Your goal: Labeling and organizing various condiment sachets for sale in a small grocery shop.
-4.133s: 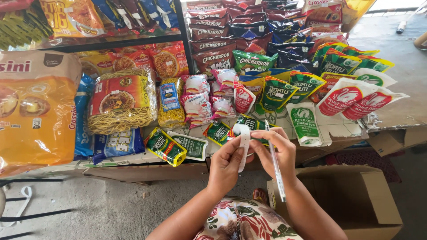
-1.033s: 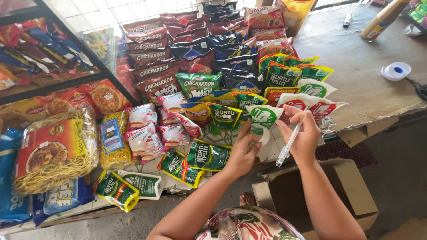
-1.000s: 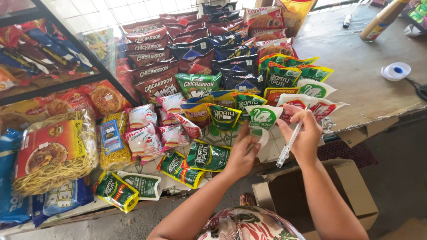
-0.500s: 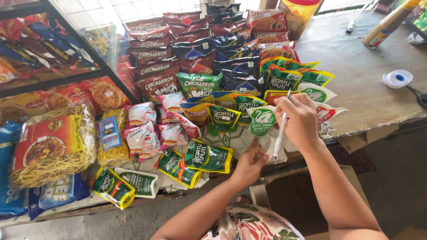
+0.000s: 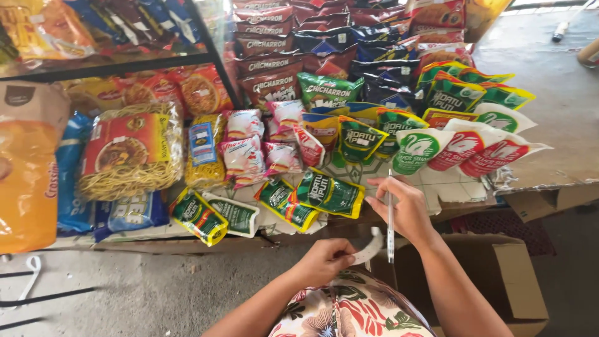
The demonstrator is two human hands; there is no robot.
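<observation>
My right hand (image 5: 404, 208) grips a white pen (image 5: 390, 219) that stands almost upright, just below a green and yellow sachet (image 5: 329, 194) at the table's front edge. My left hand (image 5: 322, 262) is lower, close to my lap, and pinches a strip of white sticker paper (image 5: 368, 249). Green and white pouches (image 5: 414, 150) and red and white pouches (image 5: 493, 153) lie beyond my right hand. My floral clothing (image 5: 352, 309) fills the bottom middle.
Rows of snack bags (image 5: 268, 65) cover the table's back. A noodle pack (image 5: 128, 153) and a large orange bag (image 5: 25, 181) lie left. An open cardboard box (image 5: 499, 274) stands on the floor at right. A black metal shelf (image 5: 125, 59) holds more packets.
Both hands have drawn back from the pouches toward me. My left hand has dropped to my lap with the sticker strip, and the view has swung left.
</observation>
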